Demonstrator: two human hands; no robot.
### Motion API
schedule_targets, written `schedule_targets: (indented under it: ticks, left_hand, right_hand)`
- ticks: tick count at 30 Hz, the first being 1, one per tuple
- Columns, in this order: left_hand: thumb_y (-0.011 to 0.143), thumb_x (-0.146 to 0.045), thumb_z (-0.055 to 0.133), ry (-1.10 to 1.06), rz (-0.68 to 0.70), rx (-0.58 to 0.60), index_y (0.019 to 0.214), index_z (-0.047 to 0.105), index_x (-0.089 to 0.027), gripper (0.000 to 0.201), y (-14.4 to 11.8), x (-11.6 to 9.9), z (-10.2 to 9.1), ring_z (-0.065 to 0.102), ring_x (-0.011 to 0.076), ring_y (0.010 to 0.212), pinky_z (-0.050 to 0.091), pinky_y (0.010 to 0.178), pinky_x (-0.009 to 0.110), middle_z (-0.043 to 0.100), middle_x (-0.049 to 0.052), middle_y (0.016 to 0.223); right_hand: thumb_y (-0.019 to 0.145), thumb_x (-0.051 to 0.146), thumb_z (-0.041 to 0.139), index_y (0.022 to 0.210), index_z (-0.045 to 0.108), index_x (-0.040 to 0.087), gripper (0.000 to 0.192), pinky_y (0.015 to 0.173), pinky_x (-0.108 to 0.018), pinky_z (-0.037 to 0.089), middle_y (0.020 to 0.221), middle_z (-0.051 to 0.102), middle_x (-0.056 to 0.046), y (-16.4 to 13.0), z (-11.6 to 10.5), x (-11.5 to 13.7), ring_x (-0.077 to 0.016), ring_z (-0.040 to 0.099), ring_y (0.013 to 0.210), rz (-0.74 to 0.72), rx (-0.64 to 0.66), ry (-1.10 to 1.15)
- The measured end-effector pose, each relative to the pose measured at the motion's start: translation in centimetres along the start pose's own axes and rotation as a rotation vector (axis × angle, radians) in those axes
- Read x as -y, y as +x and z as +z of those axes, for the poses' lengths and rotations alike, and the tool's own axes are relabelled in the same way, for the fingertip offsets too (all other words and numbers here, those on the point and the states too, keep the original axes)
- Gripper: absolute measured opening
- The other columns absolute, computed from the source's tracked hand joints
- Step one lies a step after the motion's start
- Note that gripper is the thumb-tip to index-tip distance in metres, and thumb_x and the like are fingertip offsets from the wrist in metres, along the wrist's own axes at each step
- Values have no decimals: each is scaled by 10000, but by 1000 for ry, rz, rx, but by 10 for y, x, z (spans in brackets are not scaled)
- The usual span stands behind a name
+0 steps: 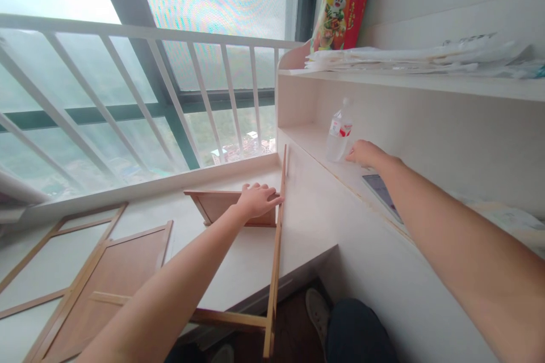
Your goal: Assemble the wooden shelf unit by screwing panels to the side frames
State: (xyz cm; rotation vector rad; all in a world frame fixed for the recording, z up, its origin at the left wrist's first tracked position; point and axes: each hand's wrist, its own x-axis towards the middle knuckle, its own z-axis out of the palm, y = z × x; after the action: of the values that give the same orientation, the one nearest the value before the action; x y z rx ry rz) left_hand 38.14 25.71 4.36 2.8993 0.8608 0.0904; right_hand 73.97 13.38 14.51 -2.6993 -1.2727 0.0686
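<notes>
My left hand (256, 199) rests on the top edge of a wooden frame panel (221, 207) that stands tilted on the white window ledge (238, 264), next to a long upright wooden frame (276, 249) leaning against the white cabinet side. My right hand (365, 153) lies on the lower shelf (310, 139), fingers near the base of a clear plastic water bottle (339, 131) with a red label; whether it touches the bottle I cannot tell. A tablet (382, 191) lies just under my right wrist.
Two more wooden frames (106, 278) lie flat on the ledge at left. A white railing (140, 91) runs before the window. On the top shelf are stacked plastic-wrapped sheets (426, 59) and a red and green bag (340, 3). My shoe (315, 309) shows below.
</notes>
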Motion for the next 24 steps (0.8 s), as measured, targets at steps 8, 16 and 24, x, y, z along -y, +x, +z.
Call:
schedule_targets:
  ticks: [8,16,24]
  left_hand:
    - [953,-793,260,4,42,-36,1115,720,-288,702,1,2,2,595,352,1153,322,1068,602,705,109,1196]
    - [959,-782,289,27,41,-61,1104,710,-297,658,4,4,4,603,335,1135,329,1053,566,711,88,1170]
    - [956,-792,329,39,28,-30,1105,695,-305,627,7,4,5,603,310,1138,334,1066,538,705,54,1182]
  right_hand:
    - [792,320,683,859,704,129,203,512,-255,246,548,433,73,-101,11,56,-83,343,507,-308,-165,755]
    - [702,480,836,859,617,185,400,421,-231,146,474,326,141,-136,158,121,-46,200,408,-146,-51,1882]
    - [700,445,873,856,623,183,393,409,-221,158,445,278,163,-117,208,161,-34,179,391,-26,-24,2265]
